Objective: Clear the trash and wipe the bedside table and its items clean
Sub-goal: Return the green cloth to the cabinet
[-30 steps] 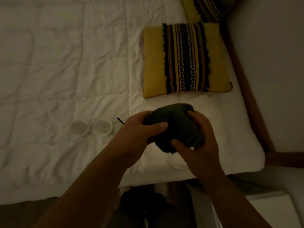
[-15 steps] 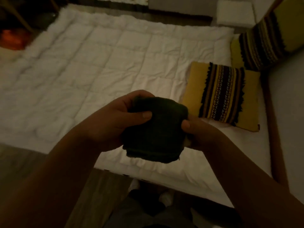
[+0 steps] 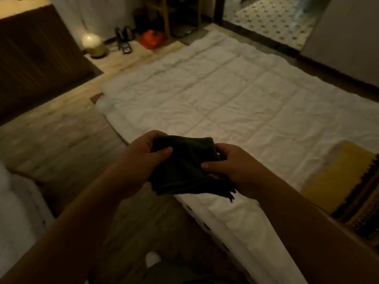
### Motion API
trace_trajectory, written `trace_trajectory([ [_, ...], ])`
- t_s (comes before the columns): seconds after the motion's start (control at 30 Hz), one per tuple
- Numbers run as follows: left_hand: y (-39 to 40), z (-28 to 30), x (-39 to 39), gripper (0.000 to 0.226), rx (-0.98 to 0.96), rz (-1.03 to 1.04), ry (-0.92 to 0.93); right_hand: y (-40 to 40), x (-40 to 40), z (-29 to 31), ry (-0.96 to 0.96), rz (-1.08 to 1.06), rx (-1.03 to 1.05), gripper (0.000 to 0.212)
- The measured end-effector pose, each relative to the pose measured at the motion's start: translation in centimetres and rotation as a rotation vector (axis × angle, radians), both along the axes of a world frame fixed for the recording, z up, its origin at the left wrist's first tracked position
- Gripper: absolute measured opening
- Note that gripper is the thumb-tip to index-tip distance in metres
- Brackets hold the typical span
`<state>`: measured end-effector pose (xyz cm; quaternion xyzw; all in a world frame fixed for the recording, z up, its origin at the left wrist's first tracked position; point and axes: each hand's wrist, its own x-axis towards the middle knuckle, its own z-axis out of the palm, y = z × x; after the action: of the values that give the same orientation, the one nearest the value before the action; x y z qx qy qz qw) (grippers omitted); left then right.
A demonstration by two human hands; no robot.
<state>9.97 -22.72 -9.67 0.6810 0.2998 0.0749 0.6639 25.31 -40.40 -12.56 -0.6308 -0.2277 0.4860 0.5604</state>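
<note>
Evidently both hands, left hand [image 3: 143, 158] and right hand [image 3: 235, 167], pinch the dark cloth [image 3: 184, 167] over the bed [image 3: 205, 95] edge, likely folding it for wiping.

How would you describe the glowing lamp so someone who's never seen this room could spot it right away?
Start at the white quilted bed and look past its far left corner to the low wooden ledge. The round lamp sits there, left of a dark phone and an orange object; it alone glows.

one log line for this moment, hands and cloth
left hand: grips cloth | right hand: grips cloth | dark cloth: bunched, held above bed edge | wiping: not yet
</note>
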Motion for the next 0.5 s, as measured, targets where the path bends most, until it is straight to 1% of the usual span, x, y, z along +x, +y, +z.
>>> trace_trajectory([
  [0.07,3.9,-0.2,-3.2,0.012,0.026,0.141,0.04,5.0,-1.7,0.9,-0.121,0.109,-0.023,0.03],
  [0.13,7.7,-0.2,-6.5,0.013,-0.003,0.262,0.045,10.2,-3.9,1.6,-0.184,0.184,-0.018,0.029],
  [0.2,11.1,0.1,-9.7,0.019,-0.109,0.375,0.02,15.4,-6.4,2.0,-0.223,0.217,0.004,0.029],
  [0.27,14.7,0.8,-13.4,0.028,-0.294,0.527,-0.021,21.0,-9.4,2.3,-0.241,0.229,0.033,0.028],
  [0.3,16.4,1.3,-15.2,0.03,-0.366,0.577,-0.047,23.7,-10.9,2.5,-0.236,0.23,0.049,0.028],
  [0.33,17.8,1.5,-16.5,0.028,-0.392,0.609,-0.059,25.8,-12.0,2.7,-0.23,0.228,0.062,0.028],
  [0.4,21.2,2.1,-19.6,0.024,-0.359,0.682,-0.079,30.8,-14.5,3.2,-0.228,0.265,0.082,0.029],
  [0.5,25.8,2.6,-22.6,0.027,-0.225,0.771,-0.087,37.0,-17.0,4.1,-0.236,0.329,0.119,0.031],
])
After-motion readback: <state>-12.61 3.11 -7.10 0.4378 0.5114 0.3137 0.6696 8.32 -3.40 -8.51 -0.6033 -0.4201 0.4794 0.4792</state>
